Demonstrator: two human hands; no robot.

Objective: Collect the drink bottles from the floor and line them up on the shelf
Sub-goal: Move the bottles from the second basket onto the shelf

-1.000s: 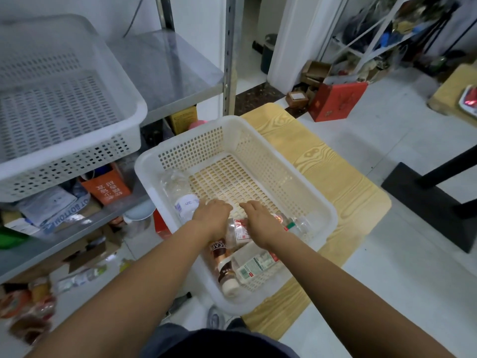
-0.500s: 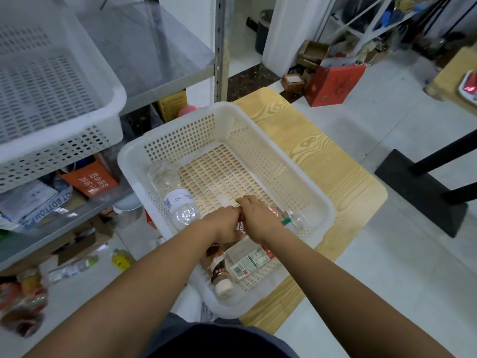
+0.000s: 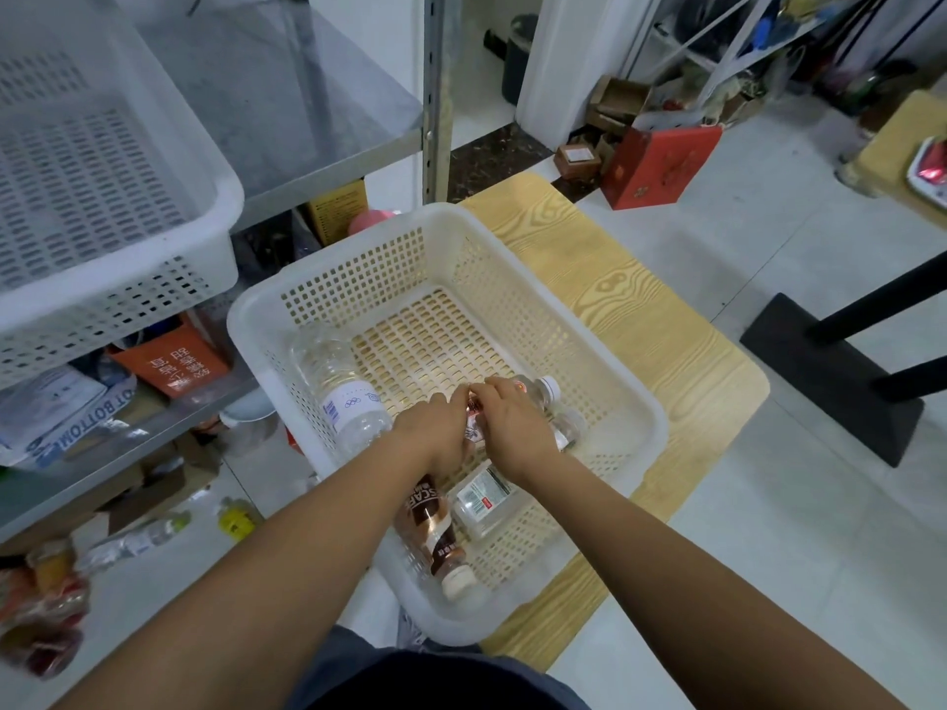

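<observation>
Your left hand (image 3: pixel 435 435), right hand (image 3: pixel 515 427) converged, both gripping small red-labelled clear plastic bottle (image 3: pixel 473 426); crowded grip risks slip.

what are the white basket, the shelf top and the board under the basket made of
White basket: moulded plastic by its look, matt, with perforated grid walls.
Shelf top: likely sheet metal, grey with a dull sheen and a folded edge.
Board: pale wood-grain pattern; solid wood or printed laminate, cannot tell.
</observation>
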